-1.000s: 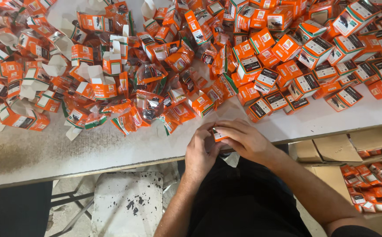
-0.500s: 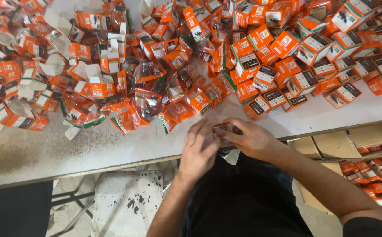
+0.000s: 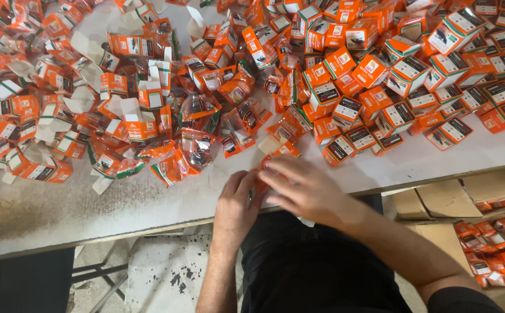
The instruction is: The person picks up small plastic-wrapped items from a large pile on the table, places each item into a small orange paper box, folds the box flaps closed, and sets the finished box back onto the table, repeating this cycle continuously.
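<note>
My left hand (image 3: pixel 236 206) and my right hand (image 3: pixel 303 190) meet at the table's near edge, both closed around one small orange box (image 3: pixel 260 183) that is mostly hidden under the fingers. Just beyond them lies a heap of orange plastic packets with dark parts inside (image 3: pixel 194 145). Open, unfilled orange boxes with white flaps (image 3: pixel 119 110) are strewn to the left. Closed orange boxes with dark labels (image 3: pixel 403 110) pile up on the right.
The worn white table (image 3: pixel 61 203) runs across the view; its near edge crosses at my wrists. A cardboard carton (image 3: pixel 438 200) with more orange boxes (image 3: pixel 490 255) stands on the floor at lower right. A stained stool or panel (image 3: pixel 159 278) sits under the table.
Both hands have moved forward from just off the table's edge onto the tabletop, still holding the small box; the right hand now covers it more.
</note>
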Available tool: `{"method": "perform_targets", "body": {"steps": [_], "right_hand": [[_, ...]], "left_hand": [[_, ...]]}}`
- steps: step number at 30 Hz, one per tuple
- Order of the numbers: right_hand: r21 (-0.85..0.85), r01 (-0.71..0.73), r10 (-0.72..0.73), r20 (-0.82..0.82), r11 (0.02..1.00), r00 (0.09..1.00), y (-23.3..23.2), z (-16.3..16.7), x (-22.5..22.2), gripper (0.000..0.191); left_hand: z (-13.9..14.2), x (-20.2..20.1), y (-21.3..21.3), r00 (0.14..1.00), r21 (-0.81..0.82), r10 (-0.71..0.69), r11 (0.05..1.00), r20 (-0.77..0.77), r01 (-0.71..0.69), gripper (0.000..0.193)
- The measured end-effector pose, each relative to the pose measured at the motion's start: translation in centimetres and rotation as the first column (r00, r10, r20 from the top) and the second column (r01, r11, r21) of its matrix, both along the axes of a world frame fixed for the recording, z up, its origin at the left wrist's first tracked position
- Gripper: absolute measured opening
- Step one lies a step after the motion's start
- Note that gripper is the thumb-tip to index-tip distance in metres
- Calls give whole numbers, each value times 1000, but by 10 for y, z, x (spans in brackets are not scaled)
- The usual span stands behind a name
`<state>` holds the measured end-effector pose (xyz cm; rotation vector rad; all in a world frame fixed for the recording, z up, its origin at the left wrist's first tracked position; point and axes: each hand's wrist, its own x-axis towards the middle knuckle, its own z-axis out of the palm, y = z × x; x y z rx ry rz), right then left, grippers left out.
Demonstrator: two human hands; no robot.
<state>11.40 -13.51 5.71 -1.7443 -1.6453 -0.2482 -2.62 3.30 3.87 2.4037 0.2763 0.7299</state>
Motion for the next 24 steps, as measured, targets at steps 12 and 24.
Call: {"method": "perform_targets", "body": {"steps": [12,24], "right_hand": [[-92,-16,21,56,996,998,52,-65,-28,53],[-58,-172,180,205,983,962,32,-59,-22,29]], "left_hand": [[29,70,29,978,206,-194,957,-78,207,39],[32,88,35,855,-329,-271,936,-442,127,56]]}}
